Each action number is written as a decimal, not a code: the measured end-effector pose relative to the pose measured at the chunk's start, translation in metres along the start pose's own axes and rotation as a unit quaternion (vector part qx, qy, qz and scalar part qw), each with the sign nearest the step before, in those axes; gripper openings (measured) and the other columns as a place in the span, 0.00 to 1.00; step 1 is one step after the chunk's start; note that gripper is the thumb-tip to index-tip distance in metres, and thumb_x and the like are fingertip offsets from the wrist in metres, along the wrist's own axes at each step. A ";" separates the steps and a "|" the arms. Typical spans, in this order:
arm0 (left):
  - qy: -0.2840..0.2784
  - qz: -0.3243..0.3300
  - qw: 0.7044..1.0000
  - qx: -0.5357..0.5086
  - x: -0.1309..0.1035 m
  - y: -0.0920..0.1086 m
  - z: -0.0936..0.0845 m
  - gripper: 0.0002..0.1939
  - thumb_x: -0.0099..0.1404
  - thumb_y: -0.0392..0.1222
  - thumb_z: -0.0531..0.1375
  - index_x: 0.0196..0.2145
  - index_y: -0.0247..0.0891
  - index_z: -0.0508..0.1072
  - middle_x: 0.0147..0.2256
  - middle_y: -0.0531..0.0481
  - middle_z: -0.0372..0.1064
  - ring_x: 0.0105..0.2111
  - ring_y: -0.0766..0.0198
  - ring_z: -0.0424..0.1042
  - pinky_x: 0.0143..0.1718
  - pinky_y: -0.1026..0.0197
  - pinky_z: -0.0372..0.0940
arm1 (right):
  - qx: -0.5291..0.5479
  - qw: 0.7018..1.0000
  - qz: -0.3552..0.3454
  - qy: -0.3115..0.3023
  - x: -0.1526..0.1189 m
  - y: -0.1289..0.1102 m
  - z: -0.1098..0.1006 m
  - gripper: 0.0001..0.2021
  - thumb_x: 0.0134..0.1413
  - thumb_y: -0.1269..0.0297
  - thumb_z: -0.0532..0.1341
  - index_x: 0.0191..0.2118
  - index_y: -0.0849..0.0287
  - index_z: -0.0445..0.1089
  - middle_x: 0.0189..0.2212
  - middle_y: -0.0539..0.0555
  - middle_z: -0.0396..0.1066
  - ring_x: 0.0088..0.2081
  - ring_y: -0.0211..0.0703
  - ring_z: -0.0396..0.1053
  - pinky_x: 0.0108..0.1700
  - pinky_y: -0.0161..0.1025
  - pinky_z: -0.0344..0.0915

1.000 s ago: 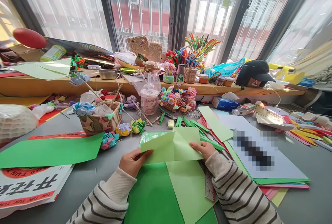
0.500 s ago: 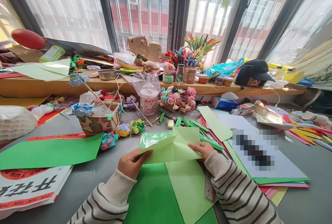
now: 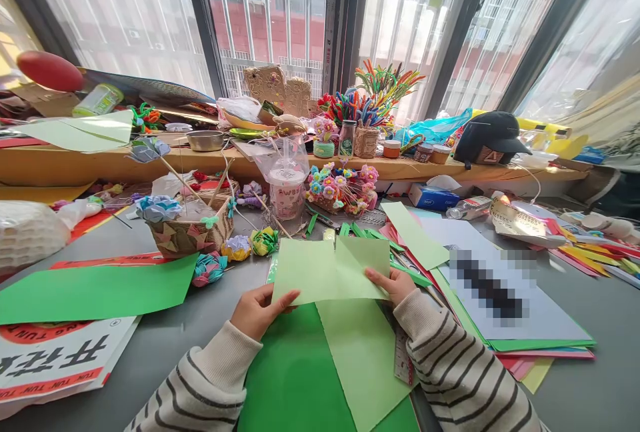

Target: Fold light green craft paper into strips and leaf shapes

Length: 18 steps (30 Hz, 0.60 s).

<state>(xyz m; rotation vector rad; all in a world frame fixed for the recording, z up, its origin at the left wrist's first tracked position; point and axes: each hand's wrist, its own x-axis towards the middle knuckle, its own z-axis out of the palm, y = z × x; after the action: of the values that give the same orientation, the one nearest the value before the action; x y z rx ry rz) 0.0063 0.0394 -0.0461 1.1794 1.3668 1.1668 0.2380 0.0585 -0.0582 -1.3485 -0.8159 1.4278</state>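
A light green sheet of paper (image 3: 325, 273) is held up between both hands, with a short tear or slit at the middle of its top edge. My left hand (image 3: 263, 305) pinches its lower left side, thumb in front. On the right side, my right hand (image 3: 393, 284) grips it with the thumb on the front face and fingers hidden behind. Beneath lie another light green sheet (image 3: 365, 365) with a rough left edge and a dark green sheet (image 3: 290, 372). A ruler (image 3: 403, 359) sticks out beside the right sleeve.
Green paper strips (image 3: 410, 265) lie behind my right hand. A paper stack (image 3: 545, 312) is to the right, a green sheet (image 3: 95, 289) to the left. Farther back stand a flower basket (image 3: 193, 235), a plastic cup (image 3: 287, 192) and a tissue box (image 3: 433, 197).
The light green sheet was bent and tilted; now it is spread flatter, facing me, with the slit in its top edge showing. My left thumb has shifted slightly along its edge.
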 end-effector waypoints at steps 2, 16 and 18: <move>0.000 -0.027 1.000 -0.007 0.000 0.001 0.001 0.09 0.35 0.42 0.62 0.17 0.35 0.71 0.15 0.54 0.69 0.18 0.63 0.69 0.20 0.66 0.65 | -0.013 1.000 -0.013 0.009 0.000 0.000 0.000 0.12 0.27 0.62 0.64 0.23 0.62 0.67 0.20 0.51 0.70 0.20 0.38 0.66 0.23 0.34 0.63; 0.010 0.229 0.973 0.039 -0.008 -0.005 -0.001 0.06 0.47 0.39 0.57 0.25 0.40 0.73 0.20 0.55 0.70 0.18 0.69 0.67 0.22 0.68 0.64 | 0.001 0.999 0.041 0.005 -0.001 0.000 0.002 0.10 0.27 0.64 0.64 0.22 0.61 0.66 0.17 0.50 0.68 0.18 0.37 0.65 0.21 0.33 0.63; 0.009 0.231 0.972 0.037 -0.008 -0.005 -0.001 0.06 0.47 0.39 0.57 0.25 0.39 0.72 0.21 0.54 0.70 0.19 0.69 0.68 0.22 0.68 0.64 | -0.004 0.999 0.042 0.007 -0.001 0.000 0.002 0.10 0.27 0.64 0.64 0.22 0.61 0.66 0.17 0.51 0.69 0.18 0.37 0.65 0.21 0.33 0.64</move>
<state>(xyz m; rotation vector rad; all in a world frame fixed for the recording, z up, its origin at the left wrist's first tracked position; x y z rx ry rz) 0.0051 0.0306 -0.0503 1.6000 1.1874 1.4603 0.2363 0.0578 -0.0577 -1.4111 -0.7637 1.4806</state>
